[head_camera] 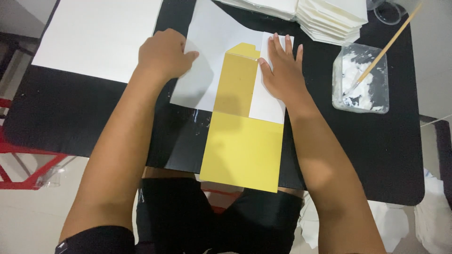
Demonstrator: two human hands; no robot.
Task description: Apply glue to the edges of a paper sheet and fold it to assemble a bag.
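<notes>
A yellow paper piece (241,146) lies on the black table (70,113), its near end hanging over the table's front edge. Its far end is partly folded between white paper flaps (207,61). My left hand (162,54) rests with fingers curled on the left side of the white paper, holding nothing. My right hand (281,69) lies flat, fingers spread, pressing the right white flap (267,106) down beside the yellow strip.
A large white sheet (94,35) covers the far left of the table. A stack of folded white paper (329,16) sits at the back. A clear tub of white paste (360,80) with a wooden-handled brush (388,44) stands at the right.
</notes>
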